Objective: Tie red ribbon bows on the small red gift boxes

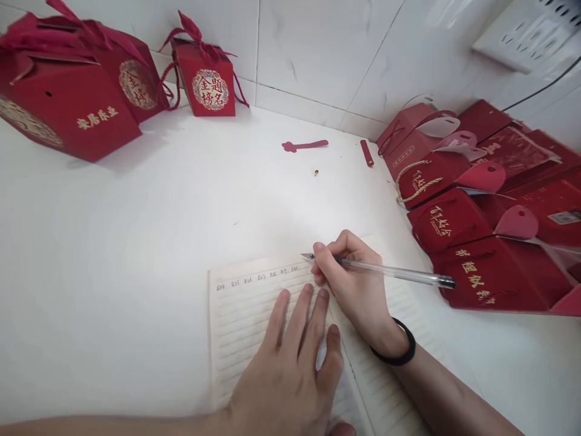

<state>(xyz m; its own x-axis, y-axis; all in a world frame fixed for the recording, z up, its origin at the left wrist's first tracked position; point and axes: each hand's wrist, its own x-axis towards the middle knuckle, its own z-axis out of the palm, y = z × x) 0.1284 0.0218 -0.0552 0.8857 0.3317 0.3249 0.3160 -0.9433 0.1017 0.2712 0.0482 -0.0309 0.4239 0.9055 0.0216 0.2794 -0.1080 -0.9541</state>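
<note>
An open lined notebook [240, 327] lies on the white table, with a row of handwritten numbers along the top of its left page. My left hand [290, 363] rests flat on that page, fingers spread. In my right hand [356, 278] a clear-barrelled pen [399, 272] is pinched between thumb and fingers. Its tip points left, close to the page's top line, just past the last number; whether it touches the paper I cannot tell. A black band [403, 345] circles my right wrist.
Red gift boxes with gold lettering [77, 103] and a smaller red box [211, 85] stand at the back left. Several red boxes [481, 242] crowd the right side. A red flower-ended strip [308, 145] and a short red piece [367, 153] lie near the tiled wall, below a power strip [526, 36].
</note>
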